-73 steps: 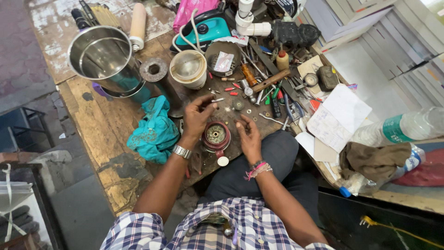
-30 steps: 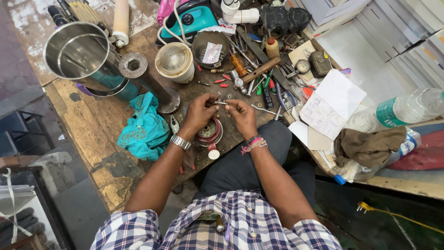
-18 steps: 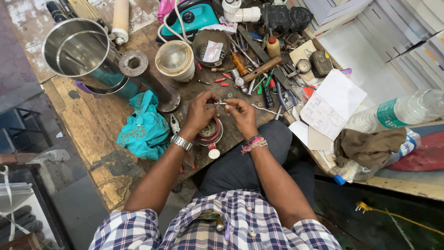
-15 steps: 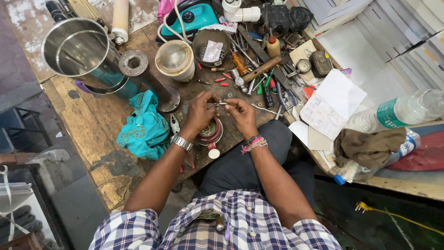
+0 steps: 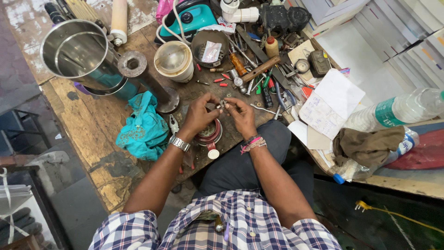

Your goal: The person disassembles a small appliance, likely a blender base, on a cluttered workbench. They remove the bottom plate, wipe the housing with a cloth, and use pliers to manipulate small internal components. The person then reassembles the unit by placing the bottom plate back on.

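Note:
My left hand (image 5: pixel 200 114) and my right hand (image 5: pixel 240 114) meet above the bench, and their fingertips pinch a small metal part (image 5: pixel 221 104) between them. Which hand carries the part I cannot tell; both touch it. Just below the hands lies a round red and metal component (image 5: pixel 209 133) with a small red and white cap (image 5: pixel 213 153) at its near side. A silver watch sits on my left wrist, and coloured thread bands on my right wrist.
A teal cloth (image 5: pixel 144 128) lies left of the hands. A steel pot (image 5: pixel 78 55), a metal post on a round base (image 5: pixel 145 79) and a cream cup (image 5: pixel 175 60) stand behind. Screwdrivers and tools (image 5: pixel 259 78) crowd the right, beside paper (image 5: pixel 330 104) and plastic bottles (image 5: pixel 397 111).
2.4 s ago both hands rested on the round red component; they have since risen and joined on the small metal part. Over the last second they have hardly moved.

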Available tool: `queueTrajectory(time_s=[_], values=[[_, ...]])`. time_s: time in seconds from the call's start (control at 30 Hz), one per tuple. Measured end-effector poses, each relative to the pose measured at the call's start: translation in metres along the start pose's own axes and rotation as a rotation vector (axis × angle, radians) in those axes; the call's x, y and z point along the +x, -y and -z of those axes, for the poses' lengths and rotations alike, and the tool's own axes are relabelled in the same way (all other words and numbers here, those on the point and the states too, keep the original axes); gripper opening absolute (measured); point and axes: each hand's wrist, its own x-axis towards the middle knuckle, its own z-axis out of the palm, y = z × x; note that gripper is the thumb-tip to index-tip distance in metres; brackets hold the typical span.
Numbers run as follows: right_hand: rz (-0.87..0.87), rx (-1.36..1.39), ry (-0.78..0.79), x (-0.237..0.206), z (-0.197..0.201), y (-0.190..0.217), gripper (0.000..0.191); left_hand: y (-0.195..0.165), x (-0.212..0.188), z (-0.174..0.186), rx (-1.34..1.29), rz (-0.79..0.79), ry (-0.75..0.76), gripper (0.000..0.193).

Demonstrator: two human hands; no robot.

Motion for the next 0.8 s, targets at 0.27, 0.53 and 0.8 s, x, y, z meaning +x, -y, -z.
queueTrajectory(time_s=[0.27, 0.53, 0.8], values=[[-0.002, -0.321, -0.039, -0.007, -0.001, 0.002, 0.033, 0.029, -0.003, -0.004, -0.336, 0.069, -0.213, 0.014], [0.415, -0.684, 0.403, -0.050, -0.032, 0.059, 0.089, 0.064, -0.016, 0.053, -0.986, 0.369, -0.545, 0.021], [0.428, -0.658, 0.356, -0.019, -0.045, 0.059, 0.079, 0.068, -0.066, 0.097, -1.206, 0.648, -0.480, 0.019]])
